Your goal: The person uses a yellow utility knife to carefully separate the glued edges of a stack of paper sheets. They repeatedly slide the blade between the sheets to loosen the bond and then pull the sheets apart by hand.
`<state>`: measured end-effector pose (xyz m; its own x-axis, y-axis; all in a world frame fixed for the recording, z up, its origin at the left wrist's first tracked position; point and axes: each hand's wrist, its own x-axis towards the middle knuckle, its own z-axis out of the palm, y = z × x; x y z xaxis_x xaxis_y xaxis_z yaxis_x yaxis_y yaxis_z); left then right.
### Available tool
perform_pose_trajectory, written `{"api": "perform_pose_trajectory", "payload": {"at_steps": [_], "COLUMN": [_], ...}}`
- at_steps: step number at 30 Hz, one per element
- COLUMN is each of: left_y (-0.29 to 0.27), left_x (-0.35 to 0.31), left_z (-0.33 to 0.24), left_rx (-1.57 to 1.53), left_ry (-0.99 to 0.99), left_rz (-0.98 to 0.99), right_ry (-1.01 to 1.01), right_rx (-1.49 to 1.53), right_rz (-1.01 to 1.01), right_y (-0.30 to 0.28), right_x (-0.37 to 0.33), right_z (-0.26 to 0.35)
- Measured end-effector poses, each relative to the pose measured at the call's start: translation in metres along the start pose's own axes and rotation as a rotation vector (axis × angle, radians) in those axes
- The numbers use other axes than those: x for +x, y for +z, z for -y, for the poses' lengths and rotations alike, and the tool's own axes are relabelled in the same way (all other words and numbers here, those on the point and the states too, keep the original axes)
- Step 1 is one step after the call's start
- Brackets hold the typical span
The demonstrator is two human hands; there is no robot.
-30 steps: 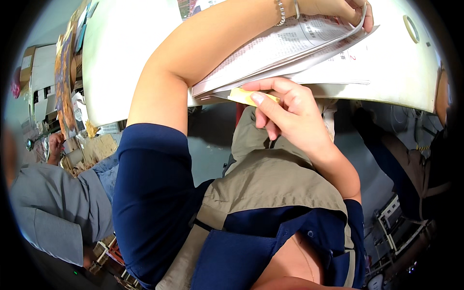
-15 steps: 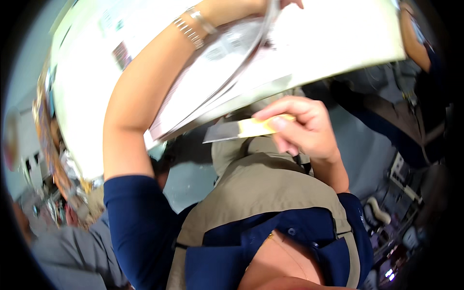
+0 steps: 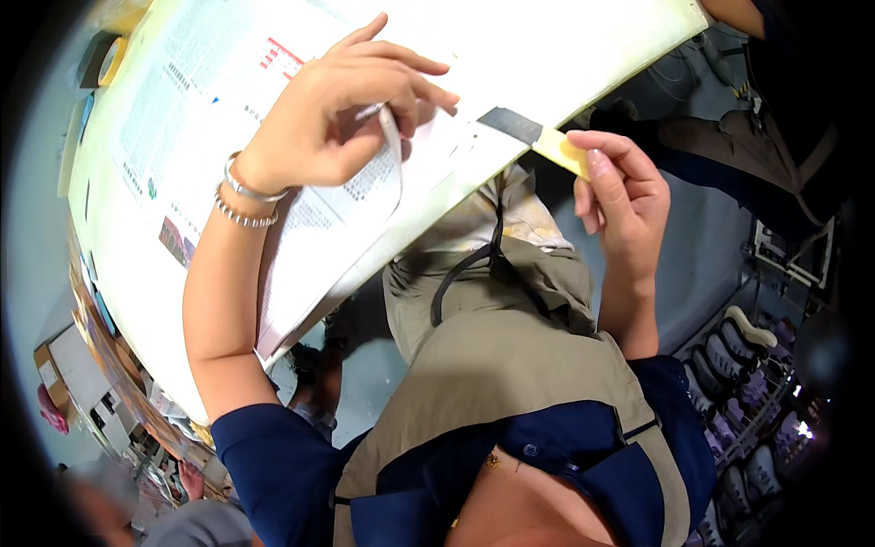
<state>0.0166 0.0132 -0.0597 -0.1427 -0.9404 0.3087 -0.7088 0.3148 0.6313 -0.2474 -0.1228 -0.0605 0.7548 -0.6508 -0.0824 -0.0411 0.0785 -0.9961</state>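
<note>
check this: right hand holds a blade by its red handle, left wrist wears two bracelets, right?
No, the head view shows a yellow handle, not red; the right hand holds the blade by it, and the left wrist wears two bracelets.

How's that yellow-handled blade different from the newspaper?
The yellow-handled blade is small; the newspaper is much bigger. The blade is grey and yellow, while the newspaper is whitish with print. The blade is straight, in the right hand; the newspaper lies on the table, a page curled up at the left hand. Both look thin.
</note>
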Motion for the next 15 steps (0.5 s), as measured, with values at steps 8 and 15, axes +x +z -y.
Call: {"api": "perform_pose_trajectory", "payload": {"at_steps": [8, 15], "left_y": [0.005, -0.004], "left_x": [-0.001, 0.002], "left_z": [-0.018, -0.014], "left_rx": [-0.247, 0.081], "left_ry": [-0.235, 0.023], "left_rz": [-0.251, -0.040], "right_ry": [0.000, -0.052], "right_rx": [-0.054, -0.119], "right_rz": [0.062, 0.120], "right_y": [0.005, 0.012], "right_x": [-0.001, 0.000], "right_z": [0.006, 0.006]}}
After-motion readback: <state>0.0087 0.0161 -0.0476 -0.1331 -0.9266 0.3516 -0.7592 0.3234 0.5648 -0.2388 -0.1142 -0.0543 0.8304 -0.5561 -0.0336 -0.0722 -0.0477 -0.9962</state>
